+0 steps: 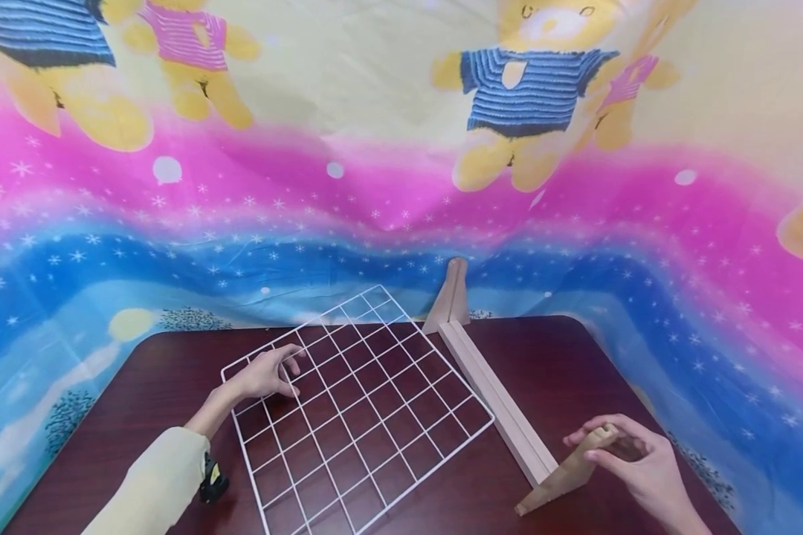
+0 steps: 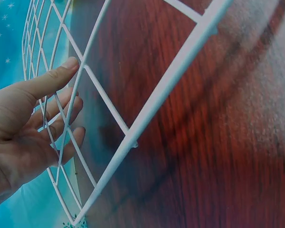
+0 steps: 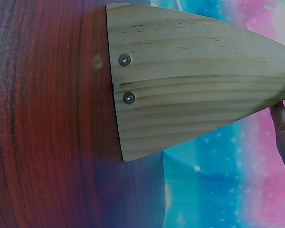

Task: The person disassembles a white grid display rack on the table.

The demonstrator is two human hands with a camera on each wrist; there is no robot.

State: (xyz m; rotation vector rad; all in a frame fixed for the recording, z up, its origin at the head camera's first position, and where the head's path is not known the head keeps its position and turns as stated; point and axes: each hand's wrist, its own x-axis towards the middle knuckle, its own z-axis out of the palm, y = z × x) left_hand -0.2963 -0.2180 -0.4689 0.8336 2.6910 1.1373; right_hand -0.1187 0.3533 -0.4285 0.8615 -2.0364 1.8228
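A white wire grid panel [image 1: 368, 405] is held tilted over the table by my left hand [image 1: 271, 371], whose thumb and bent fingers are around its wires near the left corner. In the left wrist view, grid wires [image 2: 107, 97] cross in front of the fingers. A wooden stand has a long grooved rail [image 1: 498, 401] between two tapered end pieces. My right hand [image 1: 642, 461] pinches the narrow top of the near end piece [image 1: 562, 475]. Two screws [image 3: 127, 78] show on that end piece's outer face. The far end piece [image 1: 451, 297] stands upright at the back.
The dark red-brown table [image 1: 575, 371] has rounded back corners. A curtain [image 1: 375, 200] printed with bears and snowflakes hangs behind and beside it. A black strap device [image 1: 213, 479] is on the left wrist.
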